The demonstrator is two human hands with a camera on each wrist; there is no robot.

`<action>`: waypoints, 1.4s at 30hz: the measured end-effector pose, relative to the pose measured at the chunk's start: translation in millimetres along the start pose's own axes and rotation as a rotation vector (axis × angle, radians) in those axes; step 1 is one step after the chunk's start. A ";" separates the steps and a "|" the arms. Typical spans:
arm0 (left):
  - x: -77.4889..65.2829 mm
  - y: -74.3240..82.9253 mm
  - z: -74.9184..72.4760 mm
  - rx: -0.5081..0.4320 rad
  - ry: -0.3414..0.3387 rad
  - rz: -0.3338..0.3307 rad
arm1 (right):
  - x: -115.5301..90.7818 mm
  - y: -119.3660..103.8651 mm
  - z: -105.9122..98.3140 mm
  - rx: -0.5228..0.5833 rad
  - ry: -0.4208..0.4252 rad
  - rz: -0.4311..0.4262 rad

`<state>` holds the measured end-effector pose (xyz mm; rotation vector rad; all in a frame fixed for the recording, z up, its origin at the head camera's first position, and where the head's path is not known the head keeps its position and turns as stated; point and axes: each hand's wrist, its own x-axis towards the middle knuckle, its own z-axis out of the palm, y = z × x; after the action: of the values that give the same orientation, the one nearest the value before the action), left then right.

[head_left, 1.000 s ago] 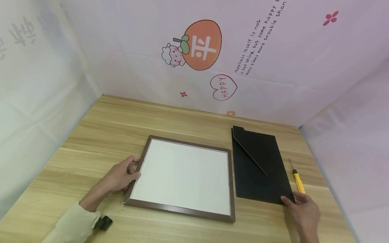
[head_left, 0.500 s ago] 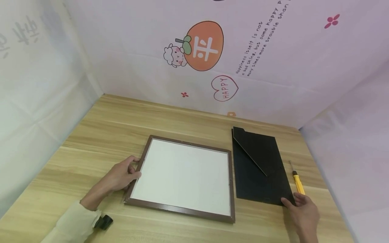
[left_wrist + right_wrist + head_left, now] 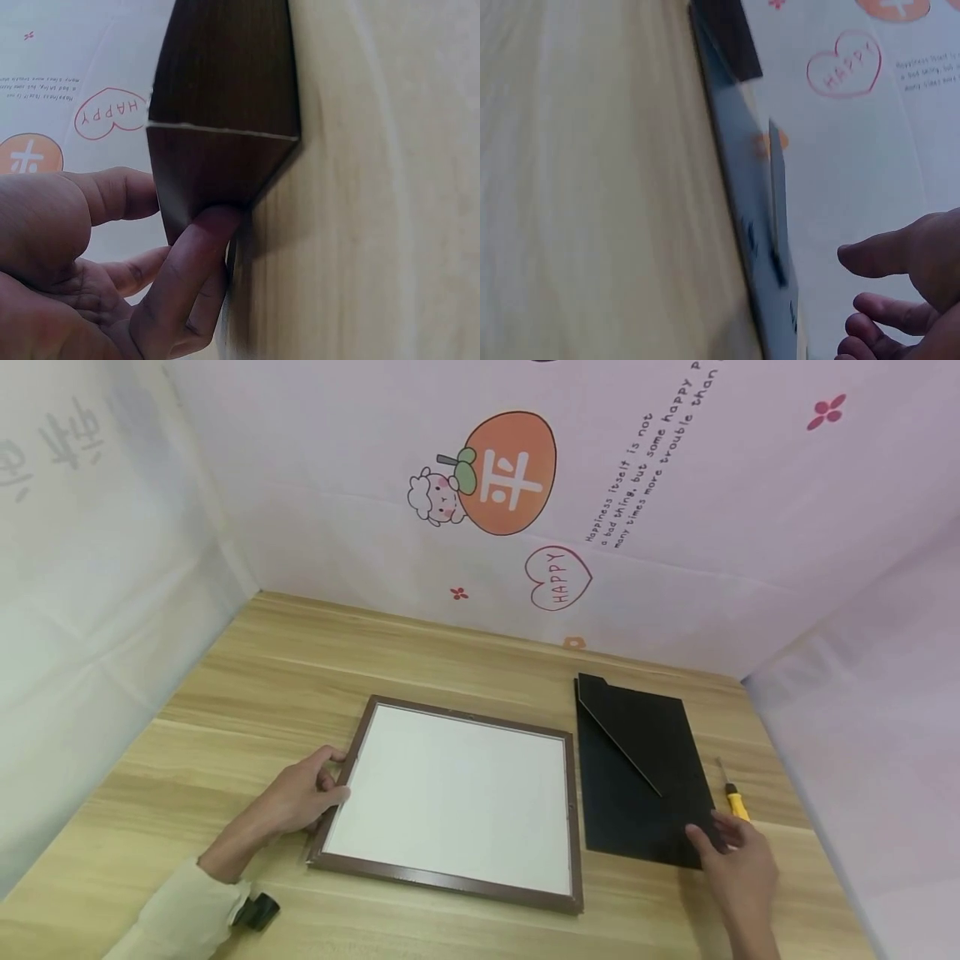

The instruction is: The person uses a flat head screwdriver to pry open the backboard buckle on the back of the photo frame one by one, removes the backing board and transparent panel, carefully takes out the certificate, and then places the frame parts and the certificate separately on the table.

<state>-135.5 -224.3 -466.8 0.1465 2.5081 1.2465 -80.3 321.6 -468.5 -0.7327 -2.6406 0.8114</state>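
Observation:
A brown picture frame [image 3: 450, 882] lies on the wooden table, with a white panel [image 3: 457, 802] filling it. My left hand [image 3: 296, 793] grips the frame's left side, thumb on the top face and fingers at its outer edge. A corner of the frame [image 3: 217, 161] shows close up in the left wrist view. To the right lies a black backing board [image 3: 615, 818] with a folded stand flap [image 3: 637, 727]. My right hand [image 3: 738, 868] is over the board's near right corner. The right wrist view shows its thumb and fingers apart, with nothing between them.
A yellow-handled screwdriver [image 3: 737, 806] lies right of the backing board, partly behind my right fingers. Printed cloth walls [image 3: 360, 527] enclose the table at the back and both sides. A small black object [image 3: 258, 912] is by my left cuff.
My right hand has moved slightly left and up, its fingers now further over the board's corner. The left hand stays on the frame. The whole head view has shifted a little.

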 end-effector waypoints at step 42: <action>-12.9 -0.3 5.8 -0.029 0.011 -0.006 | -55.2 -129.3 58.4 0.095 -0.831 -0.839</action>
<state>-121.4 -223.2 -467.0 0.1255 2.4967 1.2848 -107.6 173.5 -446.0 0.9099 -3.0697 1.0803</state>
